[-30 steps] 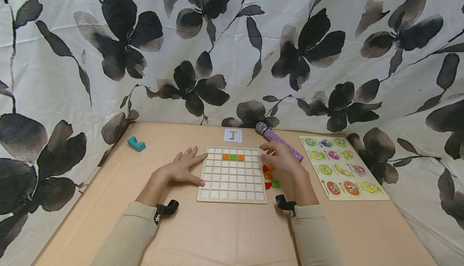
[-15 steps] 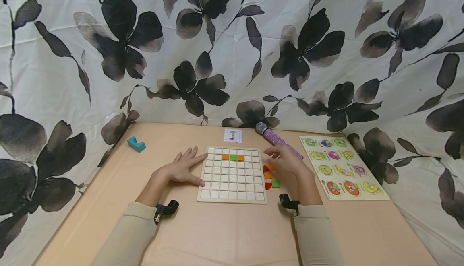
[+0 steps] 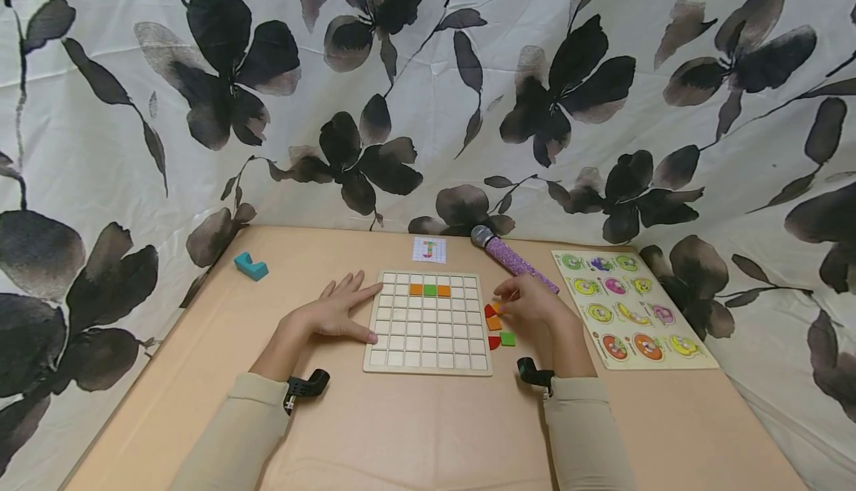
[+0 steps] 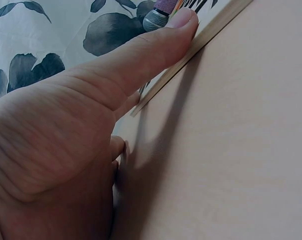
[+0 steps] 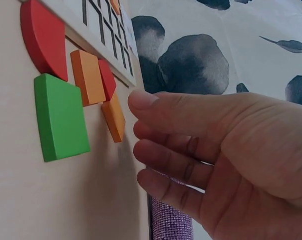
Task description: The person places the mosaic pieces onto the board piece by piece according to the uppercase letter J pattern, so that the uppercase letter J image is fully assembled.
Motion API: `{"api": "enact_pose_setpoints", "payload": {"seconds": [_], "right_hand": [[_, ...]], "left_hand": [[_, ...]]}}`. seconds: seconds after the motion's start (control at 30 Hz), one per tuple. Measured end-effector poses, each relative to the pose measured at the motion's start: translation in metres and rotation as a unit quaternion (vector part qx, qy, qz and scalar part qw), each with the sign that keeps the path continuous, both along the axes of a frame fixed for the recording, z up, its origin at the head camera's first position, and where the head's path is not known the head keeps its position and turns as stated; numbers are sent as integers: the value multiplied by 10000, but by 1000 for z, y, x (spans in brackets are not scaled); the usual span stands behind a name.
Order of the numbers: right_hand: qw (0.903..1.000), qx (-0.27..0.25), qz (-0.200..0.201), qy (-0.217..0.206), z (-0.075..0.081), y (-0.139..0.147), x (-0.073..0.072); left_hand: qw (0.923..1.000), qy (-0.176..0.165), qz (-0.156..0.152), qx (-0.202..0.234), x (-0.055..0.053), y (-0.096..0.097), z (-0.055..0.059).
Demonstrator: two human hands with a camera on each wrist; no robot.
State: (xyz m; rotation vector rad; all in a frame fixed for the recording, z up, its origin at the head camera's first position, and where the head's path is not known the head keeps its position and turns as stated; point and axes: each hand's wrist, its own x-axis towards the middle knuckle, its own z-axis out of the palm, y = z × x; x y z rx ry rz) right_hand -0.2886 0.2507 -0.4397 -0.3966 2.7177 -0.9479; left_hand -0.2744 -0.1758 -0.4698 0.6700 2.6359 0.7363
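Note:
A white grid board [image 3: 428,339] lies on the table with an orange square [image 3: 417,290], a green square [image 3: 430,290] and another orange square [image 3: 444,291] in a row near its far side. My left hand [image 3: 331,316] is spread, its thumb on the board's left edge. Beside the right edge, my right hand [image 3: 535,304] hovers with loosely bent fingers that hold nothing. Near its fingertips are a tilted orange piece [image 5: 114,119] and a red piece [image 5: 107,80]. A second orange piece [image 5: 86,77], a green square block [image 5: 63,117] and a red rounded piece [image 5: 43,40] lie closer to me.
A small pattern card [image 3: 429,249] lies beyond the board. Behind the right hand is a purple glittery microphone [image 3: 511,255]. A fruit picture sheet [image 3: 631,313] lies at the right, and a teal object [image 3: 251,267] at the far left. Patterned cloth [image 3: 428,90] hangs behind the table.
My right hand has moved right, away from the board's edge, and then slightly toward me, down by the loose pieces. The left hand has stayed in place.

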Motion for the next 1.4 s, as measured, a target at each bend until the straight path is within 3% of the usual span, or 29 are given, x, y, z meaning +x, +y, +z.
{"api": "enact_pose_setpoints", "payload": {"seconds": [0.37, 0.8, 1.4], "right_hand": [[9996, 216, -173, -88, -6, 0, -2], [9995, 231, -178, 143, -10, -2, -1], [9992, -78, -383, -43, -11, -2, -2]], "left_hand": [[10000, -8, 9, 29, 0, -1, 0], [10000, 24, -18, 23, 0, -2, 0], [10000, -5, 9, 24, 0, -2, 0]]}}
